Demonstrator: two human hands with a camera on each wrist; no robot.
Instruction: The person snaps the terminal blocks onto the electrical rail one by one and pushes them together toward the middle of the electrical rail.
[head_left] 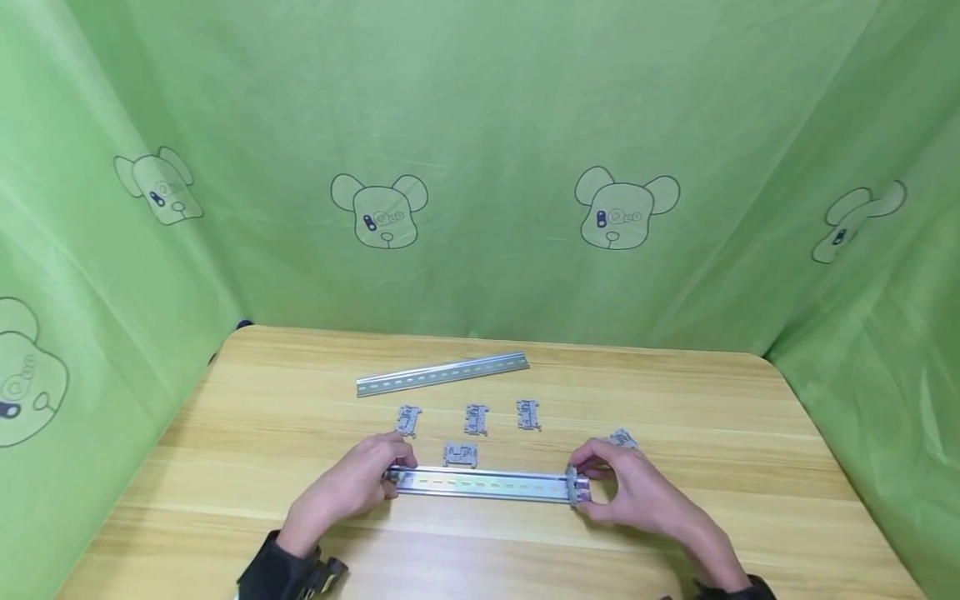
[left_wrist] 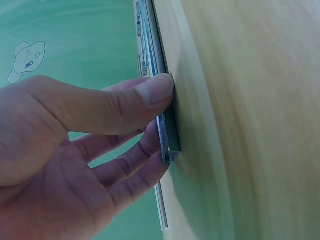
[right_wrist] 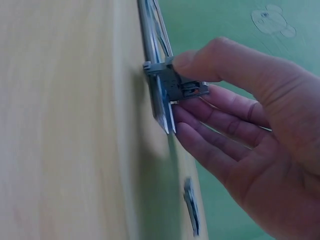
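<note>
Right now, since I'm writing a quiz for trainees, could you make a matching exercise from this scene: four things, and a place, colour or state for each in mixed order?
Things
1. left hand
2. right hand
3. farther rail
4. cloth backdrop

Places, colours, states
A. lies on the table, touched by neither hand
B. grips a gray module at the nearer rail
C. green
D. holds the nearer rail's left end

Pairs: 1-D, 2-B, 3-A, 4-C

Behind the near rail (head_left: 487, 484) lie clips (head_left: 476, 419), then a far rail (head_left: 442, 375).
</note>
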